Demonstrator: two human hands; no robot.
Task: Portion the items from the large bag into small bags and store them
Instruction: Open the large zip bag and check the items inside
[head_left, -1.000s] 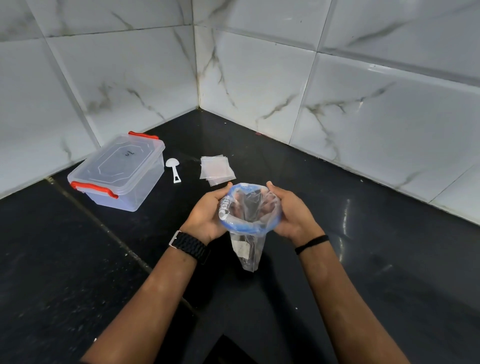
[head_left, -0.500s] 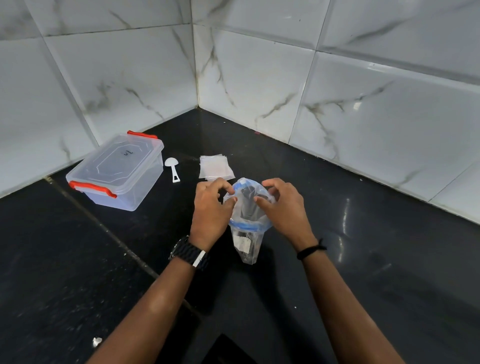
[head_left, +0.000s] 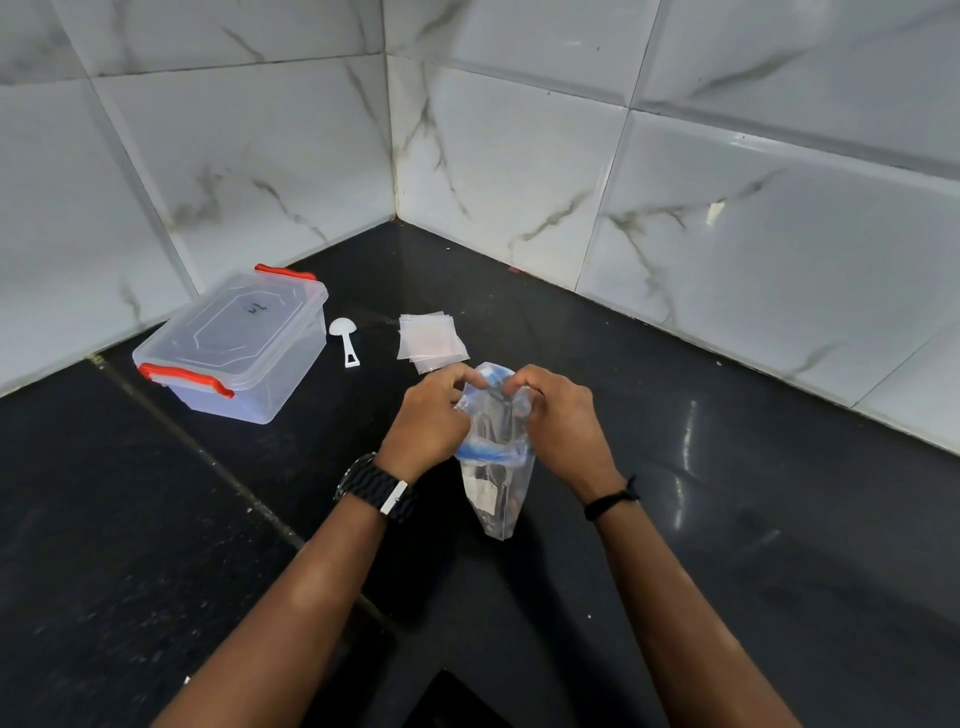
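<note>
Both the left hand (head_left: 428, 421) and right hand (head_left: 563, 421) pinch the blue-rimmed mouth of a clear zip bag (head_left: 496, 467) standing on the black bench (head_left: 727, 519), its dark contents hard to make out, with flat small bags (head_left: 430, 340), a white scoop (head_left: 344, 340) and a lidded, red-latched clear plastic box (head_left: 234, 348) farther left.

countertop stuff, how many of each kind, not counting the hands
clear plastic zip bag with blue seal, held up in both hands: 1
stack of small clear plastic bags: 1 stack (number of bags cannot be told)
white plastic scoop: 1
clear plastic lidded box with red latches: 1
total: 4
</note>
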